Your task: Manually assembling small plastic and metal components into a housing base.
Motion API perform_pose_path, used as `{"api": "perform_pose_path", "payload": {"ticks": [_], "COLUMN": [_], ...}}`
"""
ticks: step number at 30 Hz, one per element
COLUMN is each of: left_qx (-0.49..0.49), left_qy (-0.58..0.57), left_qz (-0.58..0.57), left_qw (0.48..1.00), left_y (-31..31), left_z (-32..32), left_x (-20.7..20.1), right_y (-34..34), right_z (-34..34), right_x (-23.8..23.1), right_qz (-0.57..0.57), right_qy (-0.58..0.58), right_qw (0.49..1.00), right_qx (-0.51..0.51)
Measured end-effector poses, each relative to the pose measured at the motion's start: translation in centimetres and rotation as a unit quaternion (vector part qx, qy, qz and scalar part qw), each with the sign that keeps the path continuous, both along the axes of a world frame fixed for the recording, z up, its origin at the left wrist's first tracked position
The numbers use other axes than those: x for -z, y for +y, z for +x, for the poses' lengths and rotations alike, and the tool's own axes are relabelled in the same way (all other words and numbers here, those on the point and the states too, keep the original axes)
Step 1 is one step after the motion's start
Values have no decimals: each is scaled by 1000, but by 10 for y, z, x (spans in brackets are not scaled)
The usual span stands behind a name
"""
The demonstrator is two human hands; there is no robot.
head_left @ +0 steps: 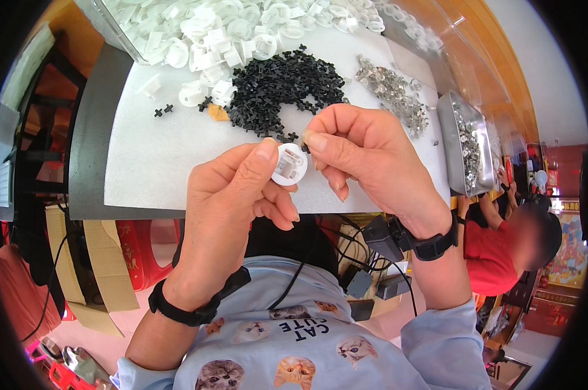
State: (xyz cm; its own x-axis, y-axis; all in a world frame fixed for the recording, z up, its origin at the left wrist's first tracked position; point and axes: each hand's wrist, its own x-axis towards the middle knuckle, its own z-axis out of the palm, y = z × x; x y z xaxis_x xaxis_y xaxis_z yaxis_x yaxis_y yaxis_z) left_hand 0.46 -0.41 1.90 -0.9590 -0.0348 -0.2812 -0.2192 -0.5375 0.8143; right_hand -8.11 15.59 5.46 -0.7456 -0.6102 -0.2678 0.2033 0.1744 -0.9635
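My left hand (235,185) pinches a round white plastic part (290,165) between thumb and fingers. Its recessed inner side faces up, with a slot and small metal-coloured pieces in it. Close by on the right, my right hand (362,149) holds a small black cross-shaped piece (305,149) between thumb and forefinger, mostly hidden by the fingertips. The two hands nearly meet above the near part of the white foam sheet (151,169). Just beyond them lies a large heap of black cross-shaped pieces (274,84).
White plastic parts (203,32) are piled at the back. Small metal pieces (391,88) lie scattered at the right, beside a metal tray (459,146) holding more. A yellowish scrap (218,112) sits left of the black heap. Another person in red (495,257) is at the right.
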Motion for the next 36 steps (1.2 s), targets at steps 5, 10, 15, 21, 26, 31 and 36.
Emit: {"api": "perform_pose_path", "payload": {"ticks": [5, 10, 15, 21, 26, 31, 36], "left_qx": [-9, -16, -19, -19, -15, -17, -19], "left_qy": [-1, 4, 6, 17, 21, 26, 33], "left_qz": [12, 13, 13, 18, 14, 2, 12], "left_qw": [1000, 1000, 1000, 1000, 1000, 1000, 999], "left_y": [0, 0, -1, -1, -2, -1, 1], "left_z": [1, -1, -1, -1, 0, 0, 0], "left_x": [2, 2, 2, 4, 5, 6, 6], "right_y": [3, 12, 14, 25, 38, 38, 32], "right_z": [-2, -3, 1, -3, -10, -12, -14], "right_x": [0, 2, 7, 6, 10, 12, 15], "right_qz": [14, 203, 334, 292, 199, 195, 236], "right_qy": [-25, 145, 296, 284, 432, 434, 442], "right_qw": [1000, 968, 890, 909, 866, 859, 843], "right_qx": [-8, -31, -96, -83, -155, -191, -194]}}
